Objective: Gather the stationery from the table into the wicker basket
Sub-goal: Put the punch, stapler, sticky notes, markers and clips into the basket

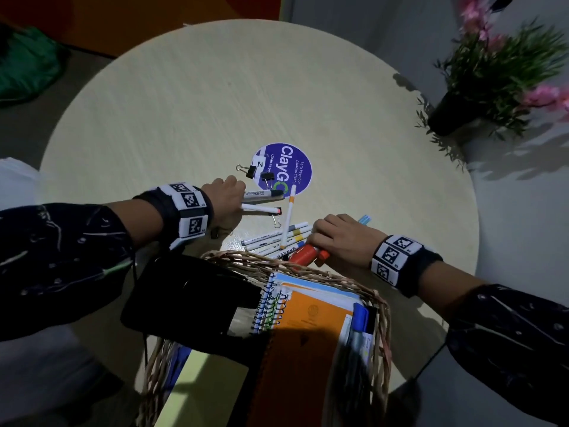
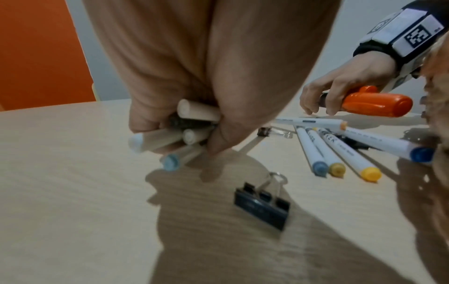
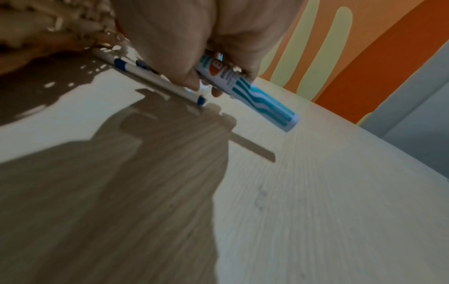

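In the head view my left hand (image 1: 237,195) grips a bundle of white markers (image 1: 261,201) just above the table. The left wrist view shows my left hand (image 2: 175,134) curled round the marker bundle (image 2: 187,124). My right hand (image 1: 317,238) holds an orange plastic tool (image 1: 303,252) and a blue-and-white striped tube (image 1: 365,219) beside the wicker basket (image 1: 381,303). The right wrist view has my right hand (image 3: 206,86) wrapped round the striped tube (image 3: 262,101). Several loose markers (image 1: 277,238) lie fanned between my hands. Loose binder clips (image 1: 248,171) lie on the table.
The basket holds spiral notebooks (image 1: 308,312) and pens. A purple round sticker (image 1: 295,167) marks the table's middle. One binder clip (image 2: 262,203) lies close under my left wrist. A potted plant (image 1: 452,112) stands off the table's right edge.
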Demonstrator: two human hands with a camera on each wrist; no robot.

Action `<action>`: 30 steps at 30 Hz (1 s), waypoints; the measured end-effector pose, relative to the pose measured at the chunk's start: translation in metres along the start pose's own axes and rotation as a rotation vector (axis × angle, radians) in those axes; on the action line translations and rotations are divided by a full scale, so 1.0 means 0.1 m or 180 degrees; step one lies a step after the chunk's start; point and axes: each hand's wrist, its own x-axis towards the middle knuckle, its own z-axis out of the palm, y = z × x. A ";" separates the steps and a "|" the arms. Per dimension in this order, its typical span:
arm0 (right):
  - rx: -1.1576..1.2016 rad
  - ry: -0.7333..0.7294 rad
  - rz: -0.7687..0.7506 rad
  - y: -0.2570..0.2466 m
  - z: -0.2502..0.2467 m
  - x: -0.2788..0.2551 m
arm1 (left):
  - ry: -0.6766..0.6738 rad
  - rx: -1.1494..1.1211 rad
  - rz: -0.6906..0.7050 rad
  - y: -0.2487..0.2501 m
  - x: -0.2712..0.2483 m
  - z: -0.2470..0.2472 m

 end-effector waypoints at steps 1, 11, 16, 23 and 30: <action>-0.0009 0.0048 0.0027 0.00 -0.04 -0.01 | -0.0103 0.0026 0.0009 -0.04 -0.03 -0.03; 0.1199 0.0731 0.1405 -0.17 -0.85 -0.43 | 0.0057 0.0018 0.0115 -0.39 -0.80 -0.68; 0.3309 0.1727 0.2323 -0.77 -1.16 -0.82 | 0.0547 -0.2303 0.0682 -0.11 -1.58 -1.02; 0.6815 0.1232 0.3667 -1.81 -0.63 -0.85 | -0.1429 -0.4105 0.0054 1.08 -1.93 0.25; 0.6296 0.0990 0.3965 -1.93 -0.45 -0.94 | -0.1307 -0.3315 0.0142 1.21 -1.74 0.62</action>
